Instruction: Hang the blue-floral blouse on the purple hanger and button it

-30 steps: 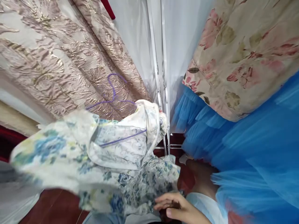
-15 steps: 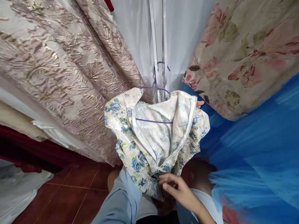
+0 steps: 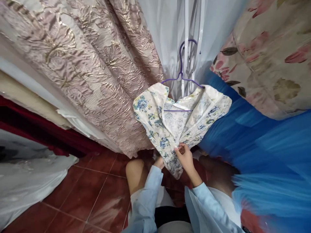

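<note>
A white dress (image 3: 155, 129) with blue flowers and a white-edged V opening hangs on a purple hanger (image 3: 181, 76). My right hand (image 3: 186, 157) is closed in a pinch at the lowest point of the V, where the two edges meet. Whatever small part sits between thumb and fingertips is too small to make out beyond the dress's fabric or zipper edge. Low on the left side, my left hand (image 3: 159, 162) reaches behind the dress. Its fingers are hidden by the cloth.
Pink-gold brocade cloth (image 3: 109, 64) hangs on the left, beside dark red fabric (image 3: 43, 129). White straps (image 3: 186, 29) dangle behind the hanger. On the right are a floral garment (image 3: 264, 64) and blue tulle (image 3: 272, 155). Below lies a red tiled floor (image 3: 102, 187).
My left hand has come down from behind the dress's right shoulder to its lower left side. My right hand, looser before, now pinches the bottom of the opening. The view has shifted.
</note>
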A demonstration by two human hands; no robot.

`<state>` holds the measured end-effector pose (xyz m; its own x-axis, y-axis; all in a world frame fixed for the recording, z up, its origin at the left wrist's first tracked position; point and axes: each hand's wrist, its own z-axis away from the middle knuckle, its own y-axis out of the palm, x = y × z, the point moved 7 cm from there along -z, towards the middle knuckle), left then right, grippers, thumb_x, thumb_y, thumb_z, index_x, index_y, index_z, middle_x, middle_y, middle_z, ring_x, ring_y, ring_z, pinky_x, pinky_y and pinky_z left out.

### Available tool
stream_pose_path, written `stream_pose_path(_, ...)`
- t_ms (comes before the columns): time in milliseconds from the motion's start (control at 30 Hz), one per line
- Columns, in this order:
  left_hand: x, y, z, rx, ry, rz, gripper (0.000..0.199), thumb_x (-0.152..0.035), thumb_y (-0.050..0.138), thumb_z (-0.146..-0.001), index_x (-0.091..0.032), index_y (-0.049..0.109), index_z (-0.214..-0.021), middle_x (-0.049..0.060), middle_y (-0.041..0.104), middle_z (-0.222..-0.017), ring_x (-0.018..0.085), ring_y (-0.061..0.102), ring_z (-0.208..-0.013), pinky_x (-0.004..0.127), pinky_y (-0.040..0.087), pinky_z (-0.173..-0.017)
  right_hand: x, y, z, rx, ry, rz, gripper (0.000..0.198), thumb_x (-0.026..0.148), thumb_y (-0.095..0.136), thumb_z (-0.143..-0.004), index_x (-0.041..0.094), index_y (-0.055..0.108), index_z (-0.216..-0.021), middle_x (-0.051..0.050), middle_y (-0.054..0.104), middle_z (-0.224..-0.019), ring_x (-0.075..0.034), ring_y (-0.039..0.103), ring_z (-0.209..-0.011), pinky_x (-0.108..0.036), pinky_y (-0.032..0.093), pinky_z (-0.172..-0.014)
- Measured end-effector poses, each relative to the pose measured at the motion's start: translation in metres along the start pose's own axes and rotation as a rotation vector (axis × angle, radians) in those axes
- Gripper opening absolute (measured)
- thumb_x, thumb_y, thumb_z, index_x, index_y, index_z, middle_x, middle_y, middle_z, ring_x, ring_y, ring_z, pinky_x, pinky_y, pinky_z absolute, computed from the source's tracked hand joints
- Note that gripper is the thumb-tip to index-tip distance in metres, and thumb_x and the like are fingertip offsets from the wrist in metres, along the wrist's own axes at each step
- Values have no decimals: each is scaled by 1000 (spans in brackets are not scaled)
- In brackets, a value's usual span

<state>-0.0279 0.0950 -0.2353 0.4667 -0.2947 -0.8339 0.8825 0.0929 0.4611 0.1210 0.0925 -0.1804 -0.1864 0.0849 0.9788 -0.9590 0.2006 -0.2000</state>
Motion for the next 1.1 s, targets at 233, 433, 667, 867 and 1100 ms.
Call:
stream_pose_path(233,35,-16,-2,-129,54,33,65,-60,87,-60,-18,72,-107,15,75,-106,36,66,-117,51,49,-106,-1,-5,8,-50,-11,56,44,61,64,-82,20,55,-71,-1,61,-63,-16,53,-60,-26,42,-63)
stream_pose_path(433,30,-42,21,-580,292,-186,42,-55,58,-87,-18,61,-106,13,68,-108,26,65,-106,42,52,-97,-3,-31,25,-87,-20,45,41,55,66,-82,18,59,-67,-3,65,-64,-17,57,-61,-27,43,-64)
stream_pose_path(667,-11,9,78,-452,843,-767,23,-28,54,-90,-19,54,-111,12,54,-108,24,55,-103,38,47,-94,10,-36,36,-68,-4,150,38,46,67,-83,17,63,-60,-5,67,-58,-17,57,-55,-27,41,-61)
stream_pose_path(867,7,53,70,-106,703,-872,26,-14,56,-86,-19,58,-112,12,62,-108,26,60,-105,40,49,-94,5,-33,49,-28,50,152,37,42,69,-81,17,65,-55,-5,66,-55,-17,58,-56,-28,42,-62)
stream_pose_path(1100,16,50,73,-85,566,-840,14,-7,55,-74,-20,55,-78,4,59,-75,19,58,-74,31,48,-72,1,-29,68,64,161,-134,34,46,68,-78,16,65,-62,-6,69,-60,-15,59,-50,-26,47,-52)
